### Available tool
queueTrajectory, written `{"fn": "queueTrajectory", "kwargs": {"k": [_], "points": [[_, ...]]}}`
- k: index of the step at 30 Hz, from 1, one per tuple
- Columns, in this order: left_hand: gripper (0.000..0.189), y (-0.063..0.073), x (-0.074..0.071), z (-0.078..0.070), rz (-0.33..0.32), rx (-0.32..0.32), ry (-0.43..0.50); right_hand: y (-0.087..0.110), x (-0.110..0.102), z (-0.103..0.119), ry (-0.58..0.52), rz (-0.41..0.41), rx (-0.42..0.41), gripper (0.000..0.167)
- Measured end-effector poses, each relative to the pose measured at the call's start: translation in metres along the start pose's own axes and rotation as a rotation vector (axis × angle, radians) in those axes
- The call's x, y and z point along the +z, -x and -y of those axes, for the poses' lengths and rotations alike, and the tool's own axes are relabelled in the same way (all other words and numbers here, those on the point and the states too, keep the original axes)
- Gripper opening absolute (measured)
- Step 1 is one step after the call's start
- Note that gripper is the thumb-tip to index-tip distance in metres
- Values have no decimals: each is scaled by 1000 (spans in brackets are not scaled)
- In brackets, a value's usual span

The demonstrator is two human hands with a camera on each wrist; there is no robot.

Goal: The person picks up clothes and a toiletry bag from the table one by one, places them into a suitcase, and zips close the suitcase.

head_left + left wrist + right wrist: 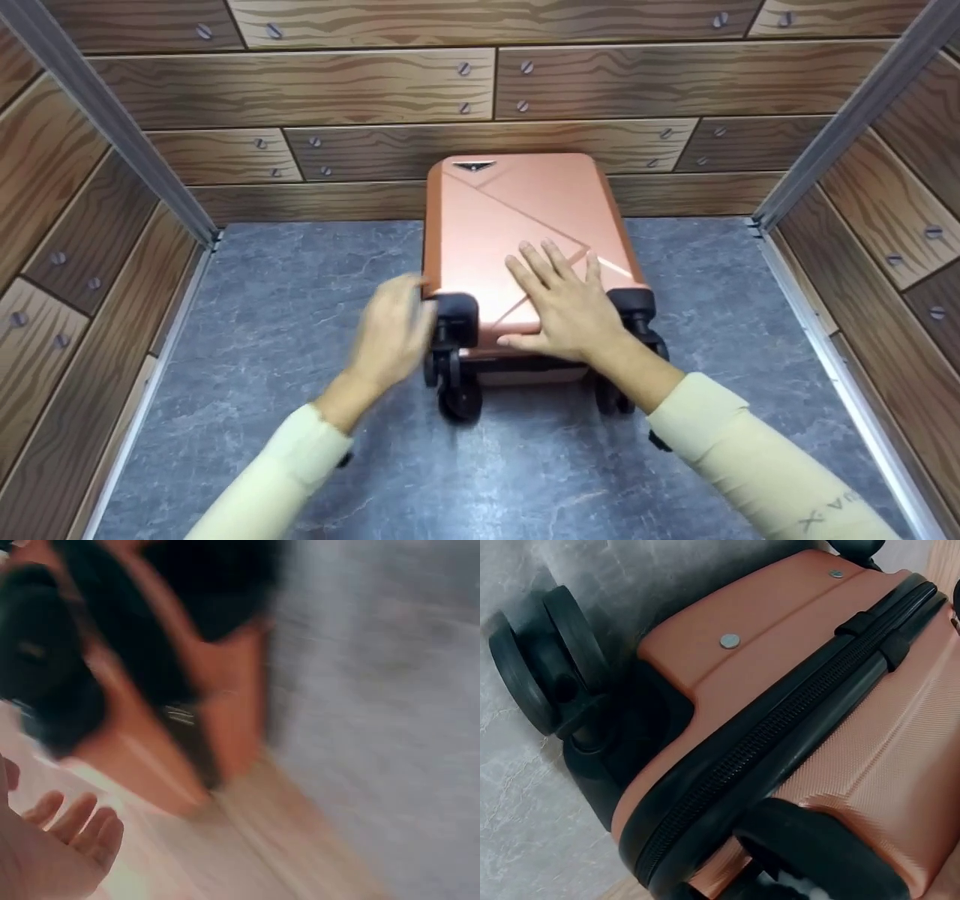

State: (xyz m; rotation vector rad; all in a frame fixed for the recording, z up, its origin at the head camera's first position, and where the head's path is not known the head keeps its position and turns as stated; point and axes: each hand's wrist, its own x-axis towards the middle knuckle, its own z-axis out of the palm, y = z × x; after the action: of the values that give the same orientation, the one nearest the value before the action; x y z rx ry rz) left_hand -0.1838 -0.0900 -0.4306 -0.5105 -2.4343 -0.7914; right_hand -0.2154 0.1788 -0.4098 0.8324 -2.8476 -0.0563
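Note:
A copper-pink hard-shell suitcase (517, 217) lies flat on the floor, its black wheels (459, 397) facing me. My right hand (574, 311) rests with spread fingers on the near right part of its upper shell. The left hand (394, 330), blurred, is beside the near left corner, close to the black wheel housing (456, 319). In the left wrist view its fingers (90, 829) are loosely bent, with nothing between them. A black zipper (742, 750) runs along the suitcase's side in the right wrist view, where the right hand is out of sight.
Wood-plank-patterned walls (360, 86) enclose the grey marbled floor (300, 300) at the back and both sides. Metal corner posts (112, 120) and pale floor edging (832, 360) run along the joins. The suitcase's far end stands close to the back wall.

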Motion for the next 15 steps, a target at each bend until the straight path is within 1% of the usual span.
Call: {"fn": "queueTrajectory", "kwargs": {"k": [1, 3, 5, 7, 9, 11, 15], "points": [[35, -8, 3, -10, 30, 15, 10, 0, 0, -3, 7, -4, 2, 108], [45, -20, 12, -25, 129, 26, -14, -1, 0, -6, 12, -13, 5, 108], [53, -29, 23, -30, 230, 13, -79, -2, 1, -7, 7, -16, 5, 109], [57, -33, 32, -30, 310, -8, -147, -3, 3, -6, -2, -21, 2, 109], [59, -31, 40, -27, 344, -20, -188, -4, 5, -4, -8, -27, -3, 109], [59, -29, 42, -25, 345, -21, -199, -4, 6, -3, -8, -31, -3, 109], [58, -23, 42, -24, 323, -16, -204, -4, 7, 0, -3, -44, -9, 109]]}}
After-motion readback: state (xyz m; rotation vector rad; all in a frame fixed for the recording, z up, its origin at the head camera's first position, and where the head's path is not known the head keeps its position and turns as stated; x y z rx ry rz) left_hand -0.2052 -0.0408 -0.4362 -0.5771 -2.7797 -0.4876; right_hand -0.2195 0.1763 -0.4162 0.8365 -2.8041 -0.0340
